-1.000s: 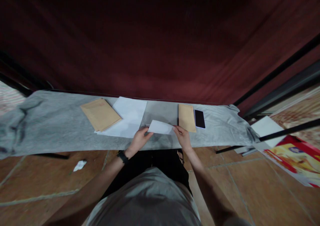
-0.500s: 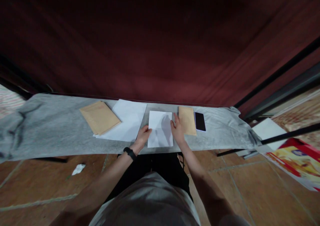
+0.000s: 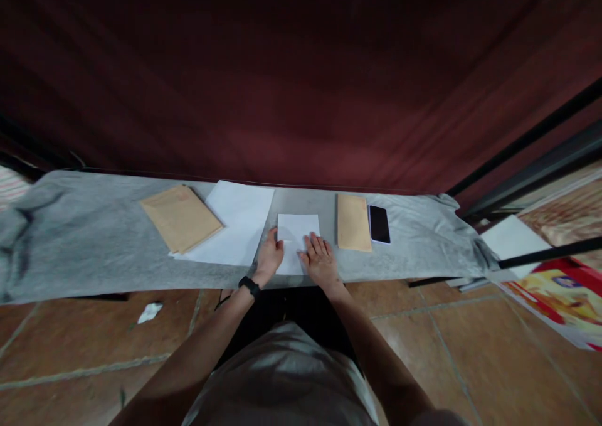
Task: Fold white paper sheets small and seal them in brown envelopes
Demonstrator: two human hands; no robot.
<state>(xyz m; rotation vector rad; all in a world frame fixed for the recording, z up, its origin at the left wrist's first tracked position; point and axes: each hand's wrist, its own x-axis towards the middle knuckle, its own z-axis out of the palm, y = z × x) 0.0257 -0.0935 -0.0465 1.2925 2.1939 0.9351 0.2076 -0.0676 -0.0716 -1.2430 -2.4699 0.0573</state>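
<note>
A folded white sheet of paper point(image 3: 298, 224) lies on the grey cloth in front of me, with a faint crease line across its left part. My left hand point(image 3: 270, 256), a black band on its wrist, is at the sheet's left edge. Its thumb laps over the margin and holds it; the other fingers are partly hidden. Flat on the sheet's right half rests my right hand point(image 3: 322, 261), open with its fingers spread. To its right, apart from it, is a brown envelope point(image 3: 353, 223).
Left of the sheet, brown envelopes point(image 3: 181, 218) overlap larger white paper point(image 3: 239, 225). A phone point(image 3: 379, 224) lies beside the right envelope. The grey cloth point(image 3: 94, 238) covers a narrow table against a dark red curtain point(image 3: 301, 125). A red-yellow box point(image 3: 559, 294) is at far right.
My right hand has moved left and down from the sheet's right edge to lie flat upon it. The left index finger now reaches farther forward. The view has shifted slightly.
</note>
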